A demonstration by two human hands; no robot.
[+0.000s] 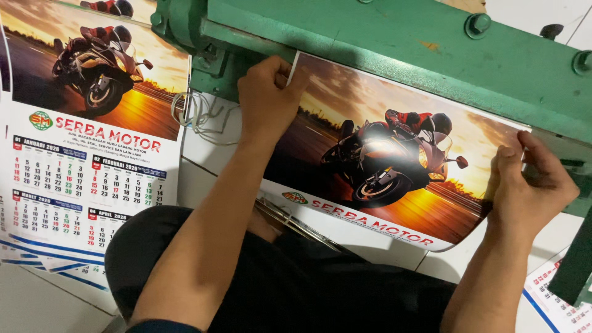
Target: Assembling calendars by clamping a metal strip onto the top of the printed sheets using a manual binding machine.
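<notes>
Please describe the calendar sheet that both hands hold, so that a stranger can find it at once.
Find the green metal machine across the top. Under its edge lies a glossy calendar sheet with a motorcycle at sunset, gripped by the left hand and right hand. Unlike the calendar stack at left, its month grids are not visible.

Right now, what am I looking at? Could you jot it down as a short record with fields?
Setting: a person seated at a green metal machine
Left hand: grips the top left corner of a glossy motorcycle calendar sheet
Right hand: holds the sheet's right edge
Sheet position: top edge pushed under the machine's bar
Nearby: a stack of matching calendar sheets on the left
</notes>
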